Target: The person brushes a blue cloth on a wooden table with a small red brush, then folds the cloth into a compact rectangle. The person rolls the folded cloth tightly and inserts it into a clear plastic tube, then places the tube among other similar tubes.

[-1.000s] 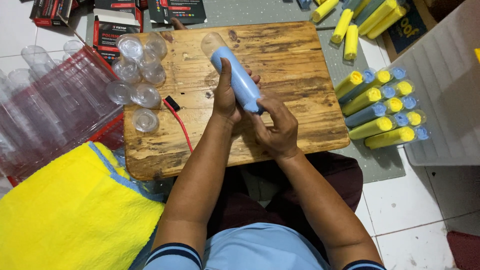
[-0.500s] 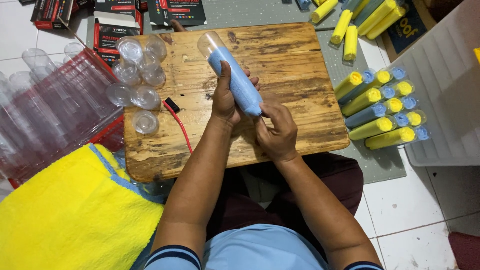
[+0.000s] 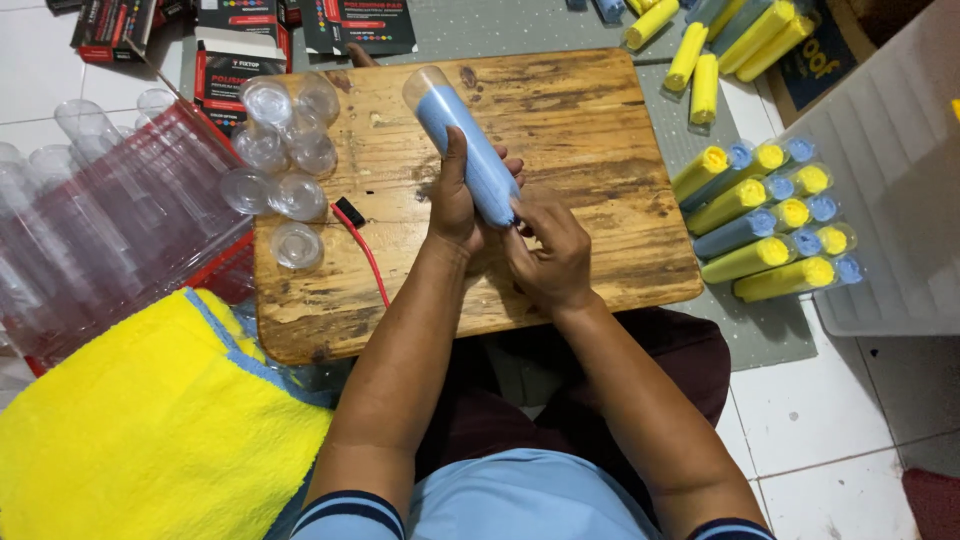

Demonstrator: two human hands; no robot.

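Observation:
A clear plastic tube [image 3: 462, 140] with a rolled blue cloth inside lies slanted over the wooden board [image 3: 600, 130], its open end pointing up-left. My left hand [image 3: 458, 205] wraps around the tube's lower half, thumb along its side. My right hand [image 3: 548, 252] is at the tube's lower end, fingertips pressed against the end of the blue roll.
Several clear round caps [image 3: 285, 150] lie on the board's left part beside a red cable [image 3: 368, 255]. Empty clear tubes [image 3: 90, 220] fill a red crate at left, above a yellow cloth [image 3: 140, 430]. Filled yellow and blue tubes [image 3: 770, 220] lie at right beside a white bin [image 3: 890, 170].
The tube has slid a little up-left over the board, and my right hand's fingers have moved along with its lower end.

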